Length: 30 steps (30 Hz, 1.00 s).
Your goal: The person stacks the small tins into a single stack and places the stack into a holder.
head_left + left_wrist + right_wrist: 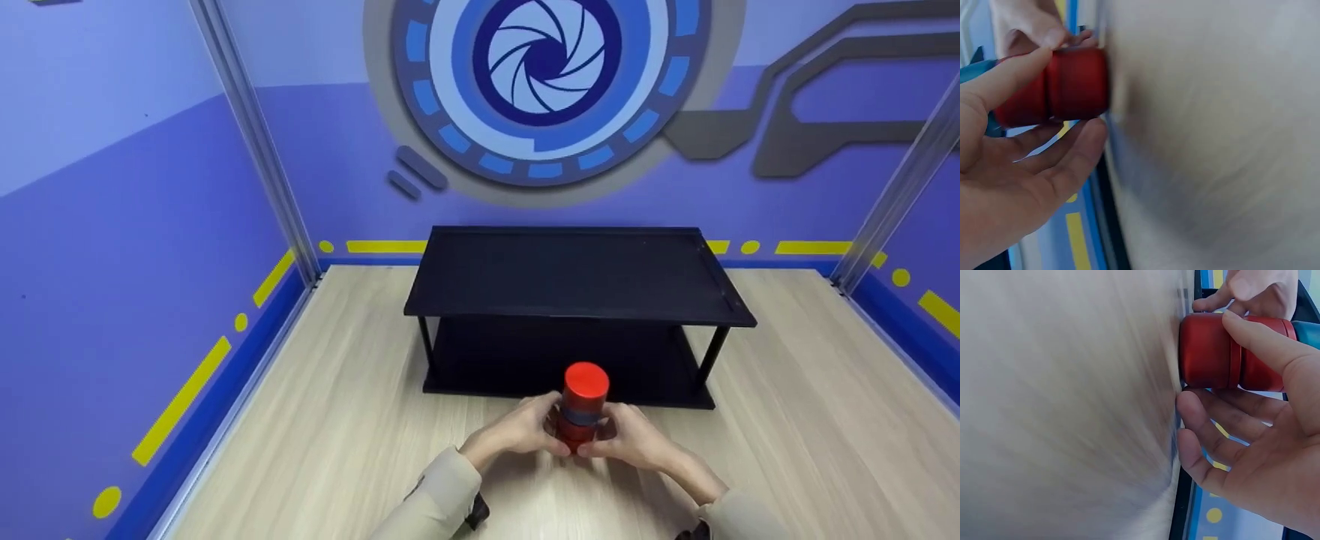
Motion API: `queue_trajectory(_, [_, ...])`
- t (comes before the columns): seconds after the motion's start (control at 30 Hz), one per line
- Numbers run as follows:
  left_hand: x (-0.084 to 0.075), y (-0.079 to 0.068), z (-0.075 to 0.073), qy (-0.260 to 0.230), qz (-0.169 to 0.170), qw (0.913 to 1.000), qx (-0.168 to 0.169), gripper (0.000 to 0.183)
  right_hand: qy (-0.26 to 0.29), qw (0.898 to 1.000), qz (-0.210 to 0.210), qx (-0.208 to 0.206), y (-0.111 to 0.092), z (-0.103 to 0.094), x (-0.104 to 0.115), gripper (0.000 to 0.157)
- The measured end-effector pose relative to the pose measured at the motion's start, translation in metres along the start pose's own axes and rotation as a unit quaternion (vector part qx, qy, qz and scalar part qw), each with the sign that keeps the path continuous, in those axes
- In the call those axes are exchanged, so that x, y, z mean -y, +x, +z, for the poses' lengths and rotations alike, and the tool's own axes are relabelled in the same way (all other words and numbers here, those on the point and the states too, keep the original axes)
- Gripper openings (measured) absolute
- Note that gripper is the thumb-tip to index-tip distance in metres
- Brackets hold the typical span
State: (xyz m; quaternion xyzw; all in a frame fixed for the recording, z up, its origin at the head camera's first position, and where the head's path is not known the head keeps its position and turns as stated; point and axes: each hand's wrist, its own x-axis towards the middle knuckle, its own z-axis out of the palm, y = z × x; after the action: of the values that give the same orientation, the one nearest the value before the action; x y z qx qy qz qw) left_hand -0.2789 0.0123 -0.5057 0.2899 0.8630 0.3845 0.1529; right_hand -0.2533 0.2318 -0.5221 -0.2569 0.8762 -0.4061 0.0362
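Note:
An upright red cylindrical canister [586, 381] with a dark blue-grey band round its middle is between my two hands, in front of the black shelf. The thumb and fingers of my left hand [526, 427] hold its lower part from the left. From the right, my right hand [634, 437] grips the same part. Close up in the left wrist view, the canister's red lower end [1079, 84] has a groove round it, and the teal band shows farther up. In the right wrist view, the red base [1207, 351] is right at the tabletop.
Behind the hands stands a two-level black shelf [577, 274], its lower board [510, 352] carried close to the table. The pale wooden table [337, 420] runs back to a blue patterned wall [315, 165]. Metal posts [255, 135] stand at the back corners.

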Motion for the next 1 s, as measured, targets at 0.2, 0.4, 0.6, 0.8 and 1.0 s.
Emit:
queue_trajectory(0.2, [0.005,0.004,0.006,0.001,0.018,0.9995,-0.025,0.054,-0.001,1.000,-0.010,-0.006,0.001,0.001,0.001,0.045])
queue_trajectory(0.4, [0.006,0.005,0.006,-0.018,0.030,0.9992,-0.022,0.050,0.006,1.000,-0.016,-0.007,0.000,-0.001,0.003,0.041])
queue_trajectory(0.6, [-0.001,0.007,-0.001,-0.007,0.038,0.9990,-0.022,0.049,-0.009,1.000,-0.019,-0.015,0.004,-0.009,0.008,0.036])
queue_trajectory(0.8, [-0.015,0.010,-0.021,0.022,0.055,0.9982,-0.009,0.049,-0.021,1.000,-0.020,-0.007,0.014,-0.026,0.021,0.036])
queue_trajectory(1.0, [-0.032,0.016,-0.048,0.030,0.060,0.9977,0.013,0.051,-0.018,1.000,-0.022,0.003,0.024,-0.048,0.038,0.035])
